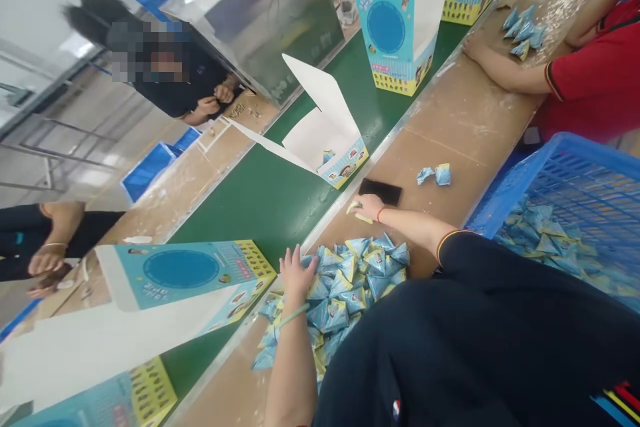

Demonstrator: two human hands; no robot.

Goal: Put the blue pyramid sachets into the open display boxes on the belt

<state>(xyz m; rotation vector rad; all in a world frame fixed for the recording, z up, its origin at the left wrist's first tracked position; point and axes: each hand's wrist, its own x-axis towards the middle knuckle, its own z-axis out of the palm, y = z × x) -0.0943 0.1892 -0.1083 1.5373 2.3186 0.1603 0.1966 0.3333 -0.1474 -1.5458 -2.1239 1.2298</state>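
A pile of small blue and yellow triangular packets [350,280] lies on the brown worktop in front of me. My left hand [297,275], with a green band at the wrist, rests on the pile's left edge with its fingers stretched out, next to the green conveyor belt [260,200]. My right hand [369,206], with a red band at the wrist, is further along the worktop edge. Its fingers are pinched on a yellowish packet [356,209], just beside a black phone [381,191]. An open display carton [325,137] lies on the belt beyond that hand.
A blue crate [575,167] holding more packets stands at my right. More printed cartons [395,33] stand on the belt, and another carton [185,273] lies to my left. A person in red [595,73] works beside me. Two people sit across the belt.
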